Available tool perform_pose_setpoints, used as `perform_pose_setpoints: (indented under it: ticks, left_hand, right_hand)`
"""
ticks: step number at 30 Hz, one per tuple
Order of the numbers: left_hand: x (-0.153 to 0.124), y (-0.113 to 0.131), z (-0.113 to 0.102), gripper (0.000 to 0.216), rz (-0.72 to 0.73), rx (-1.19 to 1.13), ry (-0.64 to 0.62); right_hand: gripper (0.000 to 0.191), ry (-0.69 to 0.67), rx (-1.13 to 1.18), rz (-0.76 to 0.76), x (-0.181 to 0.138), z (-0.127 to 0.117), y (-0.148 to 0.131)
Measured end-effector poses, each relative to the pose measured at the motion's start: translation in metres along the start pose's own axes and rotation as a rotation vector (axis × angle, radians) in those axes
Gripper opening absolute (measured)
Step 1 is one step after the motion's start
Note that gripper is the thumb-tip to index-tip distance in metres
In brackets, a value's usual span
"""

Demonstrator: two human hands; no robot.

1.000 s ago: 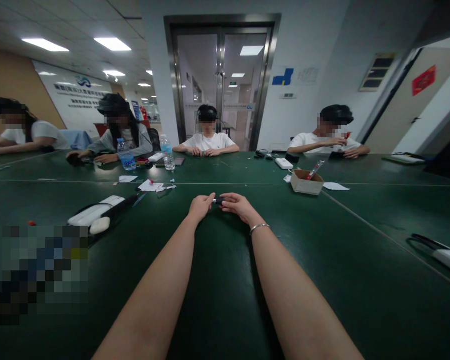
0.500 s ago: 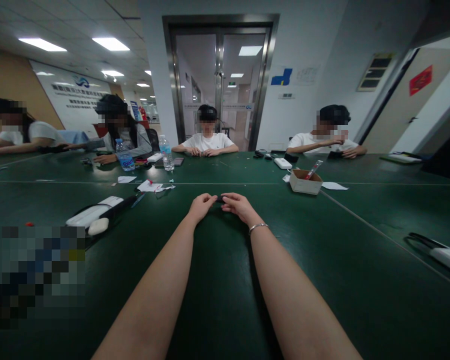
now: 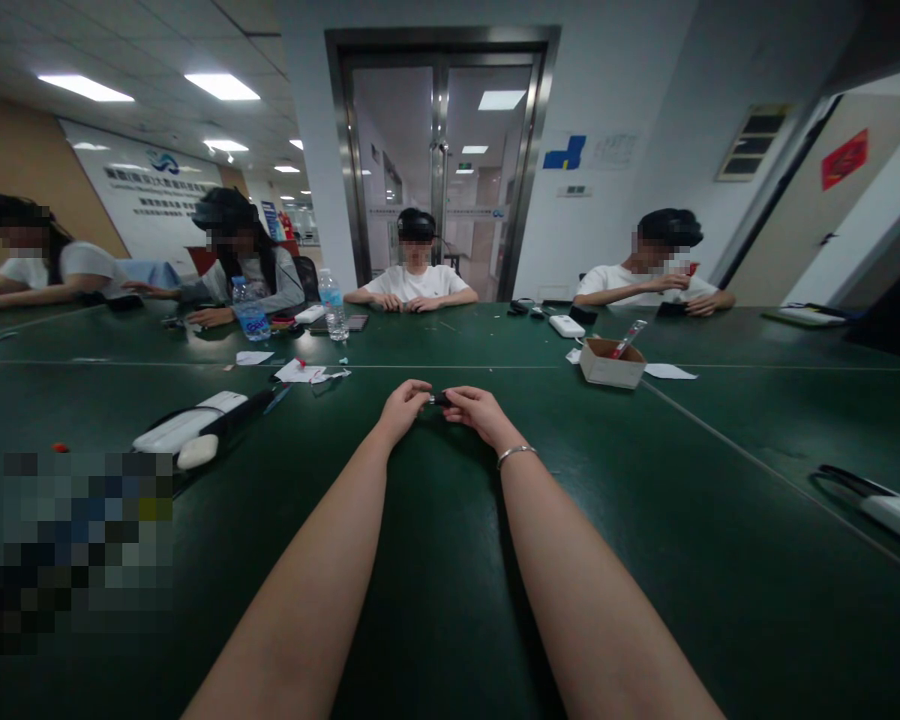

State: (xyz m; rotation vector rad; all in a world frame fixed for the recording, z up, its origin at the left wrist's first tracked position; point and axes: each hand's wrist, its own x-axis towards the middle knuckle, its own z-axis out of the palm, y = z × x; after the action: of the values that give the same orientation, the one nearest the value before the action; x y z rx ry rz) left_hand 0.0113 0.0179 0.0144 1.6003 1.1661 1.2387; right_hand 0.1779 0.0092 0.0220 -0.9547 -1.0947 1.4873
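Note:
In the middle of the head view, a small dark stick-like object with a silvery left end point(image 3: 439, 399) is between my two hands, just over the green table point(image 3: 450, 520). My right hand point(image 3: 478, 414) pinches its black body from the right; a silver bangle point(image 3: 516, 456) circles that wrist. Thumb and fingers of my left hand point(image 3: 403, 412) close at the silvery end, the index finger slightly raised. The object is too small for me to tell its kind, and fingers cover part of it.
White devices with black straps point(image 3: 187, 425) lie to the left. A small open cardboard box point(image 3: 612, 364) holds a red-and-white item. Paper scraps point(image 3: 300, 371) and water bottles point(image 3: 333, 308) are further off. Several people sit around the table, one person point(image 3: 418, 285) directly opposite.
My left fingers have shifted a little, the index finger lifting, so the silvery end and more of the black body now show between my hands. My right hand has barely moved.

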Motion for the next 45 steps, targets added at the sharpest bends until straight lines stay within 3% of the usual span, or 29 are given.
perform_pose_setpoints:
  ticks: [20,24,32,41,45]
  left_hand:
    - [0.0055,-0.0067,0.0009,0.019,-0.008,-0.037,-0.044]
    - [0.0040,-0.0042,0.0017,0.025,-0.051,-0.029,-0.074]
    - [0.0049,-0.0067,0.0006,0.030,-0.005,-0.066,-0.108]
    - [0.0038,-0.0044,0.0014,0.024,-0.005,-0.043,-0.061]
    - [0.0050,-0.0085,-0.0003,0.036,-0.016,-0.038,-0.086]
  right_hand:
    - [0.006,-0.004,0.024,-0.004,0.0042,-0.0021,0.0036]
    - [0.006,-0.003,0.019,-0.005,0.0054,-0.0027,0.0044]
    - [0.004,-0.001,0.015,-0.011,0.0031,-0.0015,0.0027]
    - [0.004,0.002,0.027,-0.006,0.0020,-0.0013,0.0016]
    - [0.003,0.005,0.027,0.003,0.0023,-0.0012,0.0012]
